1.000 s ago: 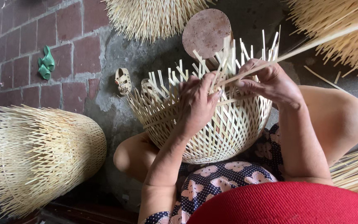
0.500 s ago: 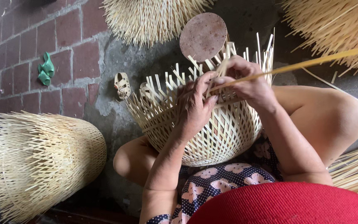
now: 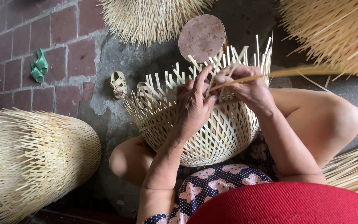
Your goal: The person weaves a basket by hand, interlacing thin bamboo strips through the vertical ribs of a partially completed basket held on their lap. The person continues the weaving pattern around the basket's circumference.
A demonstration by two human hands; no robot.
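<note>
Head view: your two hands work at the rim of a half-woven bamboo basket [image 3: 204,132] resting between your knees.
From the left: a finished woven basket [image 3: 30,161] lies on the brick floor [image 3: 17,37]; your left hand [image 3: 195,103] presses the upright strips, fingers [image 3: 201,79] spread and not gripping; your right hand [image 3: 247,87] has its fingers pinched shut around a long bamboo strip [image 3: 295,72] that runs off to the right.

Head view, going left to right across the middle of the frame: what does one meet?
Finished woven basket on its side → green sandal → small pale sandal → left hand on the half-woven basket → right hand pinching a bamboo strip → heap of loose bamboo strips.
</note>
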